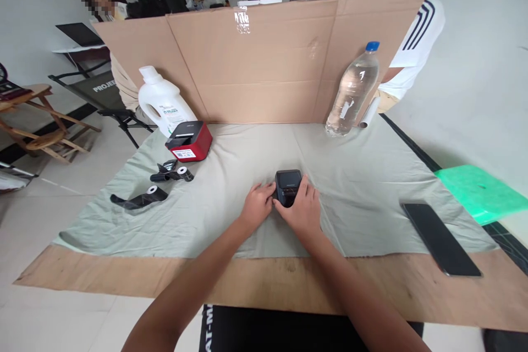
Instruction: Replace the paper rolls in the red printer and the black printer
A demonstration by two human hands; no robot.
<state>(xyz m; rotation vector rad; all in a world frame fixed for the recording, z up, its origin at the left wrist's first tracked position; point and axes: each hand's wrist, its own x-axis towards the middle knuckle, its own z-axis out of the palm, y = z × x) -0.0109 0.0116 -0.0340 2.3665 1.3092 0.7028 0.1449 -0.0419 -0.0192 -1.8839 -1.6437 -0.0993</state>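
Note:
A small black boxy device [288,179], which looks like a portable printer, rests on the grey-green cloth in front of me. My right hand [303,210] is wrapped round its right side, with the thumb at the near edge and the fingers along the right edge. Against its left side press the bent fingers of my left hand [256,208]. The part of the device under my right fingers is hidden.
At the left stand a red and black printer [193,143] and a white jug [163,99], near black-wrapped rolls [154,195]. A water bottle [353,91] leans by the cardboard screen [256,66]. A black phone [439,239] and green sheet [487,192] lie right. People sit beyond.

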